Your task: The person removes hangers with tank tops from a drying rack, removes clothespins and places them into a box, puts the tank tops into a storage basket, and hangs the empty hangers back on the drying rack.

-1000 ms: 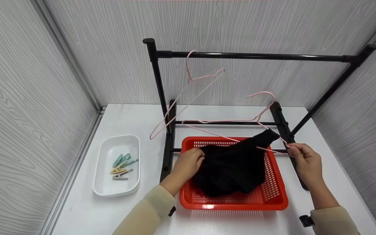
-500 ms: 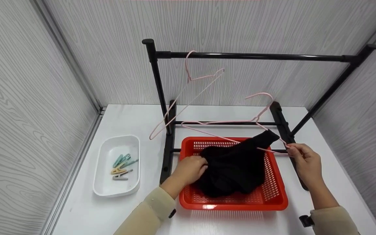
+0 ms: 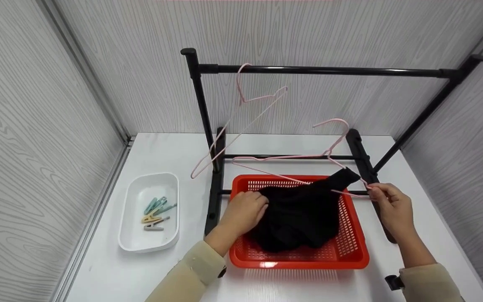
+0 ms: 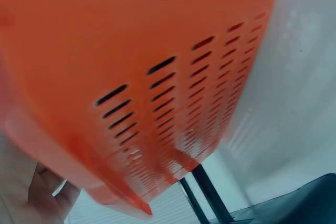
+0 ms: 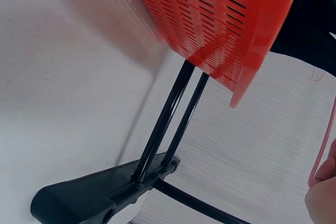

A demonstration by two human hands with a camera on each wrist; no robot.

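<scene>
In the head view my right hand (image 3: pixel 392 209) pinches the right corner of a pink wire hanger (image 3: pixel 283 157). The hanger tilts above the basket with its hook up. A black garment (image 3: pixel 300 218) lies bunched in the red basket (image 3: pixel 300 264), and a narrow part of it is threaded over the hanger's right arm. My left hand (image 3: pixel 243 212) grips the garment's left side with curled fingers over the basket's left rim; its fingertips are partly hidden by the cloth. In the left wrist view, part of the left hand (image 4: pixel 31 192) shows beside the basket wall.
Behind the basket stands a black clothes rack (image 3: pixel 329 70), with a second pink hanger (image 3: pixel 262 99) hooked near the left end of its bar. Its feet flank the basket. A white tray (image 3: pixel 130 235) with several clothespins (image 3: pixel 153 219) sits on the left.
My left hand has moved a little to the right along the garment, dipping and rising slightly. The held hanger's hook has tipped slightly left, while my right hand stays almost still.
</scene>
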